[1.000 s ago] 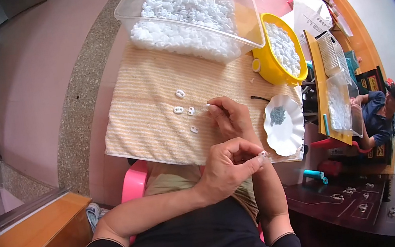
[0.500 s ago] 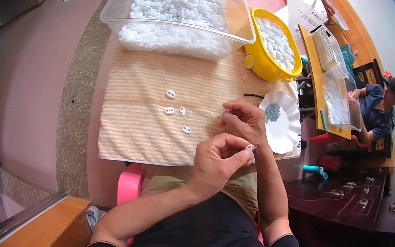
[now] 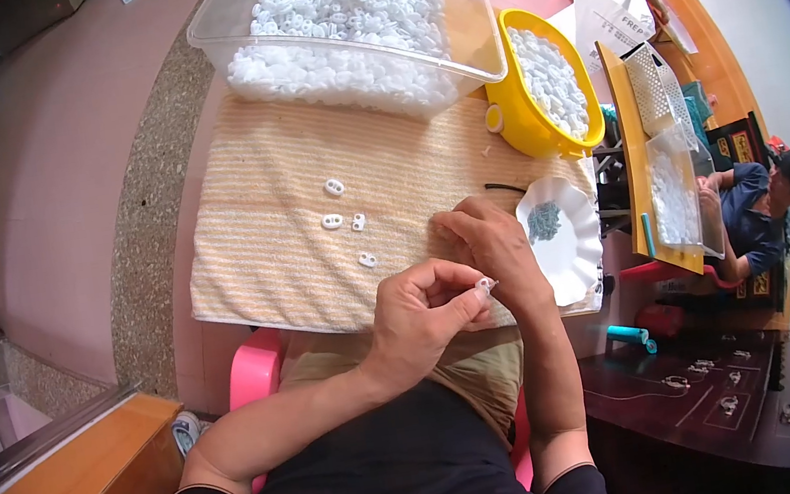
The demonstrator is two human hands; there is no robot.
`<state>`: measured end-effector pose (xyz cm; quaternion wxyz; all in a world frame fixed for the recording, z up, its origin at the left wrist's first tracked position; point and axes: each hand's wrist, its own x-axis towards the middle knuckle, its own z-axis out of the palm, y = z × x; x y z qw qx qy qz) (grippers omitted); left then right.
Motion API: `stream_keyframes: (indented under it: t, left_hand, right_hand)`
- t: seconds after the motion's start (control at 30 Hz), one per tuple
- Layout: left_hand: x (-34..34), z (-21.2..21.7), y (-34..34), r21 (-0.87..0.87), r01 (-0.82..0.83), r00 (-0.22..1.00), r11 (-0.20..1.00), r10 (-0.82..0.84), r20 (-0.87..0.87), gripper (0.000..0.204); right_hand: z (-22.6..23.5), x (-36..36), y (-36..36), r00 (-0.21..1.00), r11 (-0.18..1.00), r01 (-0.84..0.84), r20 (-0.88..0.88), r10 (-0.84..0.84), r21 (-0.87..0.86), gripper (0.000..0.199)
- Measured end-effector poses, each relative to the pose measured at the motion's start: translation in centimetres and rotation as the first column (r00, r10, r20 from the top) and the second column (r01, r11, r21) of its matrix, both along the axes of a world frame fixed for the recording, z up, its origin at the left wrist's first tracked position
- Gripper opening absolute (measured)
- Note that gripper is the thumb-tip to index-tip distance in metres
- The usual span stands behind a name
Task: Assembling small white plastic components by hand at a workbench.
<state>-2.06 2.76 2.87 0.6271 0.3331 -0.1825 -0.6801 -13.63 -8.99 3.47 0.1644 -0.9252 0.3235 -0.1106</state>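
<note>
My left hand point(image 3: 425, 318) pinches a small white plastic piece with holes point(image 3: 485, 285) between thumb and forefinger, just above the near edge of the table. Beyond it, my right hand point(image 3: 491, 244) is low over the striped cloth, knuckles up and fingers curled together. Whatever its fingertips hold, if anything, is hidden. Several white oval two-holed pieces point(image 3: 332, 221) lie on the cloth to the left of my hands. Close by on the right is a white fluted dish point(image 3: 574, 262) with a heap of small grey parts point(image 3: 544, 221).
A large clear bin point(image 3: 345, 37) of white pieces stands at the far side of the striped cloth point(image 3: 255, 186). Beside it is a yellow tub point(image 3: 518, 113), also filled. A thin black strip point(image 3: 505, 188) lies near the dish. At the right, another person point(image 3: 753, 207) sits by a clear tray point(image 3: 675, 192).
My right hand has turned knuckles up, its fingertips shifting slightly left. My left hand has moved a little left and up with the white piece. The whole view has shifted slightly.
</note>
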Motion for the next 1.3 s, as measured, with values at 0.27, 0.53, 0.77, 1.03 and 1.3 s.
stream_keyframes:
  t: [0.27,0.53,0.77,1.03,1.3]
  left_hand:
    - [0.1,-0.7,-0.7,0.030,-0.078,0.997,0.996,0.078,0.026,0.011]
    - [0.7,-1.8,-1.2,0.069,-0.121,0.992,0.990,0.119,0.038,0.012]
    - [1.2,-2.0,-1.8,0.163,-0.118,0.993,0.979,0.121,-0.005,0.013]
    - [1.3,-2.3,-2.2,0.208,-0.105,0.994,0.972,0.109,-0.008,0.014]
    - [1.5,-2.3,-2.4,0.226,-0.074,0.997,0.971,0.075,0.005,0.014]
  right_hand:
    - [-0.8,-1.0,-0.4,0.988,0.985,0.026,0.144,-0.051,0.168,0.029]
    - [-3.0,-3.2,-0.1,0.880,0.783,0.121,0.299,-0.369,0.610,0.027]
    - [-2.7,-3.6,0.5,0.830,0.619,0.073,0.296,-0.472,0.782,0.029]
    - [-2.6,-3.7,0.7,0.789,0.516,-0.013,0.326,-0.521,0.857,0.030]
    - [-3.5,-4.0,0.6,0.771,0.470,-0.113,0.376,-0.514,0.875,0.032]
